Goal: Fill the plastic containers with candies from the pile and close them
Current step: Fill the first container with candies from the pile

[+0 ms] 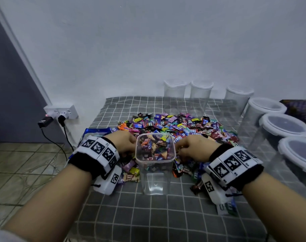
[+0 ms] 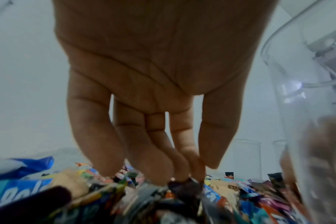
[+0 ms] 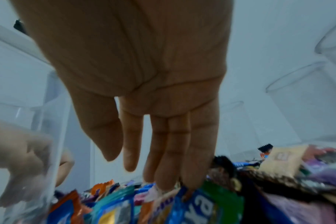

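A tall clear plastic container [image 1: 155, 172] stands lidless at the near edge of the candy pile [image 1: 180, 126]; its base looks clear. My left hand [image 1: 129, 145] is just left of the container and my right hand [image 1: 187, 147] just right of it, both palm down on the pile. In the left wrist view the left hand [image 2: 197, 171] reaches down with nearly straight fingers, whose tips touch a dark wrapper [image 2: 184, 184]. In the right wrist view the right hand [image 3: 138, 172] is also nearly straight, fingertips [image 3: 169, 181] resting on blue and green wrappers. Neither hand grips anything.
Several lidded clear containers line the back wall [image 1: 202, 89] and the right side [image 1: 286, 126]. A blue and white bag [image 1: 96, 132] lies left of my left hand. The checked cloth [image 1: 148, 215] covers the table; a wall socket [image 1: 61, 112] and tiled floor [image 1: 18, 172] lie left.
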`<state>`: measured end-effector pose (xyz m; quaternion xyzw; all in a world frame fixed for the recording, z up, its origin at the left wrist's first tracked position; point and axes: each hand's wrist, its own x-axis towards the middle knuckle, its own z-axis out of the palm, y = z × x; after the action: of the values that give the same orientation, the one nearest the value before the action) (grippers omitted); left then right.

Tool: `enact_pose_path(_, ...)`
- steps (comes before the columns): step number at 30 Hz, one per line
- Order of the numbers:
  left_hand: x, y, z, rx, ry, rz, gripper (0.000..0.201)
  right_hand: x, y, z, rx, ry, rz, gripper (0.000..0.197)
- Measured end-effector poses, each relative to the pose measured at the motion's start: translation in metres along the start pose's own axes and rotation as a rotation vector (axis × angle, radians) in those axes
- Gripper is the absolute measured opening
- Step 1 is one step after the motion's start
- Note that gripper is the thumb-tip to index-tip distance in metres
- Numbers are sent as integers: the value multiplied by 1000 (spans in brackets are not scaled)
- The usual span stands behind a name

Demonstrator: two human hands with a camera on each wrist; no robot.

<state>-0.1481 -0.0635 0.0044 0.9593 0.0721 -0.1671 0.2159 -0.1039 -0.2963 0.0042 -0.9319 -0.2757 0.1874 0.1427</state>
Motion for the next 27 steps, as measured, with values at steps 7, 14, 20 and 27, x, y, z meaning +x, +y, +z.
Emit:
enact_pose_path(7, 14, 8, 0, 270, 51, 12, 54, 18, 4, 4, -191, 48, 63, 78)
enact_pose_path(14, 28, 9, 15, 327, -73, 37, 84, 35, 5, 17, -296, -105, 72, 106)
enact_pose_path(20, 32, 4, 23, 319, -62, 64, 80, 39, 3, 27, -363, -112, 49, 93)
enact_pose_path(27, 29, 5, 28, 376, 101, 105, 35, 40, 1, 31, -380, -12, 10, 72)
